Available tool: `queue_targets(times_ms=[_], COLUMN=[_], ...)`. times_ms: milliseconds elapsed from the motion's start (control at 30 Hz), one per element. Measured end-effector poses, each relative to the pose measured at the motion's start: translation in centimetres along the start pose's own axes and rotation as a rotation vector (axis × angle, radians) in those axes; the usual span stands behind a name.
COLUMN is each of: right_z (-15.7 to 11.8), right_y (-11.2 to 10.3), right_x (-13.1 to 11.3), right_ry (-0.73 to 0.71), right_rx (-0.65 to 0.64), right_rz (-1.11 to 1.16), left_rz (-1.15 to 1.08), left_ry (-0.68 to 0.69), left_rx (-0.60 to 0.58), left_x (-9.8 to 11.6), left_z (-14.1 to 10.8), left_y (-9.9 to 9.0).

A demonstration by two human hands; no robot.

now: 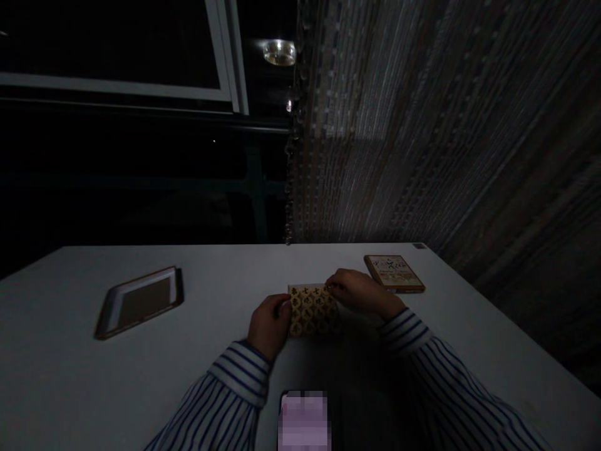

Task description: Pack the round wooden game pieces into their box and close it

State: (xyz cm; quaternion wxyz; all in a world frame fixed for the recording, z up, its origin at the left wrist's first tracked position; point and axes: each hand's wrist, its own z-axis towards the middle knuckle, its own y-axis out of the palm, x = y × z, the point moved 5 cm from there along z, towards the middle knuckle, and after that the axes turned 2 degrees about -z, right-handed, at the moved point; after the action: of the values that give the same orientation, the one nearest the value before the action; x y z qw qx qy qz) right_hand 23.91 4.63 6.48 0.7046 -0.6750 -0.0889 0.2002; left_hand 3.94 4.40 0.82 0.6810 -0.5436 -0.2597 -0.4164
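Rows of round, pale Chinese chess pieces (pixel 307 313) with dark characters lie close together in a shallow tray (pixel 297 287) with a light rim, in the middle of the white table. At the tray's upper left corner, my left hand (pixel 268 324) has its fingers curled in against the edge. My right hand (pixel 359 291) reaches across the upper right corner, fingers bent together, with the tips touching the end of the top row. Whether those tips pinch a single piece or just the rim is hard to see in the dim light.
An empty-looking shallow box part (pixel 145 300) with a brown rim lies on the table (pixel 211 369) at left. To the right is a flat printed box or lid (pixel 394 274). A phone (pixel 304 419) with a lit screen lies nearest me. Behind the table hangs a string curtain (pixel 375 125).
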Motion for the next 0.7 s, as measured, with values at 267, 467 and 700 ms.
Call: queue_targets(times_ms=[267, 467, 700], right_z=[0.05, 0.05, 0.03], right_y=[0.07, -0.07, -0.04], right_x=[0.09, -0.07, -0.06], right_ry=[-0.003, -0.009, -0.011], right_rx=[-0.008, -0.015, -0.018], right_rz=[-0.004, -0.001, -0.003], left_rz=[0.002, 0.001, 0.007], left_ry=[0.009, 0.009, -0.013], left_rx=[0.003, -0.012, -0.011], left_x=[0.02, 0.2, 0.04], left_z=[0.03, 0.03, 0.04], left_y=[0.04, -0.02, 0.02])
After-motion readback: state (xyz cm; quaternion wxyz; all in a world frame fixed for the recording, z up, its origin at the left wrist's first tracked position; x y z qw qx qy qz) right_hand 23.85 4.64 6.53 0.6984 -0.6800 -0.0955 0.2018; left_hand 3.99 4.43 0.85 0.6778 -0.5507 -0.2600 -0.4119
